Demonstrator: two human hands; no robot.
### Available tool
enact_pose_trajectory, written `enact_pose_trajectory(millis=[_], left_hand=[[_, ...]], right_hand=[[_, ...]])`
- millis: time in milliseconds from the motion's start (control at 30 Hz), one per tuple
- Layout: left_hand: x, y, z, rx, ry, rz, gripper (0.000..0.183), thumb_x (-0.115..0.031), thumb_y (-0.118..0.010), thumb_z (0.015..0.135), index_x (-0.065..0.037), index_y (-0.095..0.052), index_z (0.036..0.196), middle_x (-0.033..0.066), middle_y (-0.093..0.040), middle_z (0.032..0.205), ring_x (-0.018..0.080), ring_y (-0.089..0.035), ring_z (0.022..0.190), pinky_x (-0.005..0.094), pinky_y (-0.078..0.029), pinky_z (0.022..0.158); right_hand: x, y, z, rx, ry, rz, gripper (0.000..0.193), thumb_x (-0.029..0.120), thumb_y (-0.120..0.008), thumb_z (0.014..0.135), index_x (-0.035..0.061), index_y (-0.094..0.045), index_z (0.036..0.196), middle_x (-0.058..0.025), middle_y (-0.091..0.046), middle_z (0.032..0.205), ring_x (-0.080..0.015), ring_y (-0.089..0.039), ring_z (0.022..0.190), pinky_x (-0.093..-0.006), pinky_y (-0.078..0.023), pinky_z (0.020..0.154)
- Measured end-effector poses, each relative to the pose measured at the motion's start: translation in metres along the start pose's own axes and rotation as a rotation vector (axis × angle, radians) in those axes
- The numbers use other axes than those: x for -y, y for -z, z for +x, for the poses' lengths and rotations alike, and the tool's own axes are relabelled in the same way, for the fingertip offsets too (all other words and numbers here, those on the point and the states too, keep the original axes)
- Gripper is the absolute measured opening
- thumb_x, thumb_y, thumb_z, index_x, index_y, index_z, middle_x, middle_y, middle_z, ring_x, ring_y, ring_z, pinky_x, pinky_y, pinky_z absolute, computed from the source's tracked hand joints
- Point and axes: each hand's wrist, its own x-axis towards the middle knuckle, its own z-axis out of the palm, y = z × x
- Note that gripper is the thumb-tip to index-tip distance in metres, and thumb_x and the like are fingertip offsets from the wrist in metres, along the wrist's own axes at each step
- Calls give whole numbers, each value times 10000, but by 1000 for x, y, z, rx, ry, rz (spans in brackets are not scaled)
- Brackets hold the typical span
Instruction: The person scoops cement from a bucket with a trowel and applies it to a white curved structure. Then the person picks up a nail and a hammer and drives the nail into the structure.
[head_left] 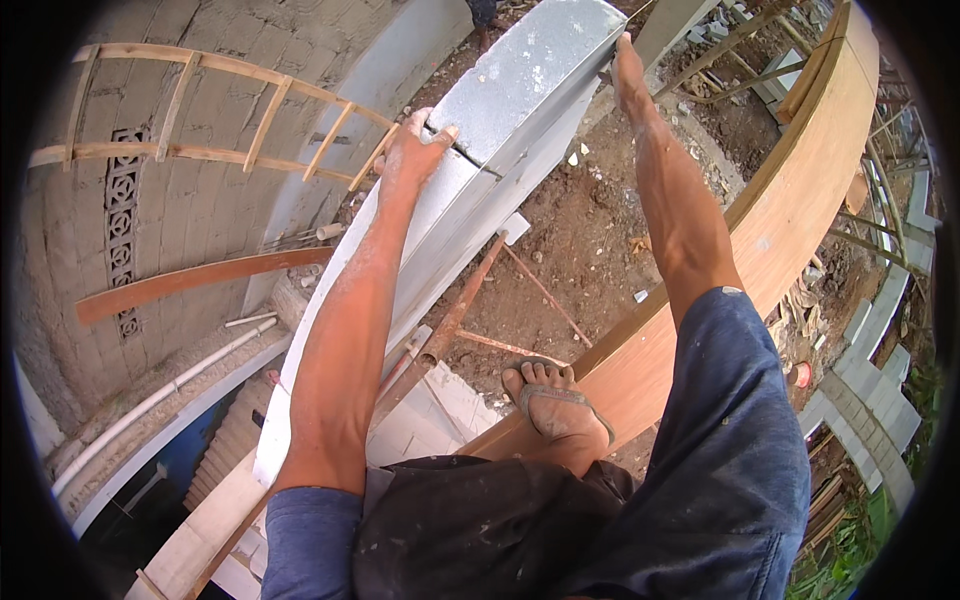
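A pale grey lightweight concrete block [525,85] lies on top of a narrow wall of the same blocks [430,210], its near end meeting the neighbouring block at a thin dark joint. My left hand [415,150] grips the block's near left corner, thumb on the top face and fingers bent over the side. At the far right end, my right hand [627,75] presses against the block's edge; most of its fingers are hidden behind that end. Both hands look dusty.
My sandalled foot [560,410] stands on a long wooden plank [720,280] beside the wall. A wooden ladder [270,120] leans near the plastered wall [200,210] at left. Metal scaffold tubes [465,300] rise beneath me. Dirt ground [540,265] lies well below.
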Motion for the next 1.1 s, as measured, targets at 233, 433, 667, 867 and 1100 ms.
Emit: enact_pose_trajectory(millis=[233,433,667,867,1100], left_hand=[[2,-5,2,-21,-17,-43,656,-489,-661,829,-150,-521,1373,161,-500,1408,337,-463,1303,462,-325,1087],[17,11,-5,-100,-20,-36,649,-511,-593,887,-89,-516,1374,176,-497,1406,333,-466,1305,413,-372,1066],[-1,-1,-13,-12,-49,-30,629,-529,-421,976,-80,-463,1414,204,-460,1431,355,-436,1326,431,-344,1091],[25,2,-8,-45,-98,-2,625,-532,-382,990,-90,-445,1428,208,-462,1425,359,-405,1343,430,-294,1120],[11,0,-14,-90,-135,66,609,-544,-392,981,-125,-456,1419,180,-476,1400,344,-379,1350,468,-220,1142]], right_hand=[[-32,23,-36,-180,30,79,623,453,-285,1029,-16,-352,1434,-170,-361,1481,-282,-331,1367,-387,-245,1134],[-101,31,-115,-358,-321,192,593,466,-332,1009,-16,-611,1213,-153,-628,1168,-230,-531,1062,-385,-413,911],[-76,78,14,-226,118,28,673,496,-223,1021,-22,-607,1215,-195,-609,1244,-296,-535,1189,-413,-363,1045],[-17,29,56,-29,192,122,702,500,-196,1015,-32,-606,1216,-208,-612,1220,-296,-534,1164,-420,-346,1051],[-35,18,-52,-487,-77,317,603,458,-321,1013,-30,-501,1317,-225,-544,1292,-320,-491,1218,-469,-402,1009]])
